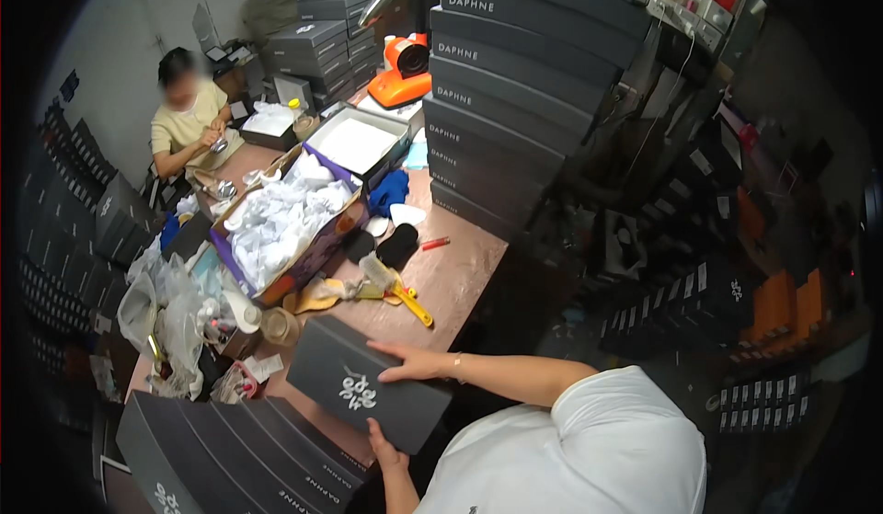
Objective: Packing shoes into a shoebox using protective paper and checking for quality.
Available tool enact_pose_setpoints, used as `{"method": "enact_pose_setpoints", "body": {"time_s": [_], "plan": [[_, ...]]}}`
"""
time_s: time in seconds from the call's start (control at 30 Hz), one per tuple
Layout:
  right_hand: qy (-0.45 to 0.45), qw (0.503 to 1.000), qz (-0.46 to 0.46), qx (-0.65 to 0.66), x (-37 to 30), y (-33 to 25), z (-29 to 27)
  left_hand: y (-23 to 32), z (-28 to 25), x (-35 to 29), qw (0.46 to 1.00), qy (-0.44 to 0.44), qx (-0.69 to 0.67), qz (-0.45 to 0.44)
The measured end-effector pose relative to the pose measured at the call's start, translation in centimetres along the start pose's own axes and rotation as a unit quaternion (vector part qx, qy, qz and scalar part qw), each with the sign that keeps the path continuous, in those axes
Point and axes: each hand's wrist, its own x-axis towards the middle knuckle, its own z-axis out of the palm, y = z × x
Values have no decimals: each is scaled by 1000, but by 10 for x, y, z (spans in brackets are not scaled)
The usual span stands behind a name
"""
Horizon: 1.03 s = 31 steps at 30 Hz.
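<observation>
A closed dark grey shoebox with a white printed logo is tilted between my two hands, above the near edge of the table. My right hand grips its far edge, fingers spread over the lid. At the near edge, my left hand holds the box with its fingertips; part of that hand is hidden by the angle. Just below lies a row of similar grey shoeboxes. A yellow-handled brush rests on the table beyond the box.
A tall stack of shoeboxes stands at the table's right side. White crumpled paper fills a purple carton. An orange device stands farther back. Plastic bags crowd the left. A co-worker sits across the table, handling a small object.
</observation>
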Motion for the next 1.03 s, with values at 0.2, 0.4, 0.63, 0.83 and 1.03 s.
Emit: {"method": "enact_pose_setpoints", "body": {"time_s": [0.2,0.4,0.63,0.83,1.03], "plan": [[75,964,54,248,-89,-39,-88,23,116,-34,972,-172,144,66],[111,936,230,241,-152,-1,-193,0,209,-6,952,-269,128,-68],[155,978,134,-34,-76,93,-269,-26,213,9,971,-145,-24,-189],[234,912,187,-280,79,151,-261,7,242,-29,990,22,98,100],[135,918,191,-320,167,119,-155,6,220,-53,979,58,119,158]]}}
